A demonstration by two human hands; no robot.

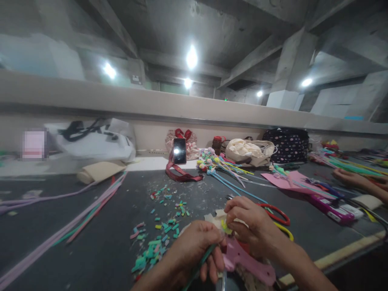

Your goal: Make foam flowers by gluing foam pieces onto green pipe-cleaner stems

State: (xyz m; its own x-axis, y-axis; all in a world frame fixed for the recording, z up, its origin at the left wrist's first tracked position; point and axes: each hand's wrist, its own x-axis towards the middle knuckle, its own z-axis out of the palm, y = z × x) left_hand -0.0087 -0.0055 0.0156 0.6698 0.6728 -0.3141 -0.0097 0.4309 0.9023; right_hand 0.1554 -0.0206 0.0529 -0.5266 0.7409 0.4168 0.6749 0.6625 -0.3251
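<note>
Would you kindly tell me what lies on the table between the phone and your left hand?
In the head view, scattered teal and pink offcuts lie between the phone and the left hand.

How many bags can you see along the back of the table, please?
3: a white bag with black handles at the back left, an open beige bag right of centre, and a dark dotted bag beside it. Others may be hidden farther right.

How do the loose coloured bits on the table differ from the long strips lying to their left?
The coloured bits are short, stubby pieces, mostly teal, scattered in a loose patch; the long strips are thin, mostly lilac and pink, and lie side by side in a slanting line. The bits lie close to the left hand; the strips run farther away. Both rest on the dark table.
</note>
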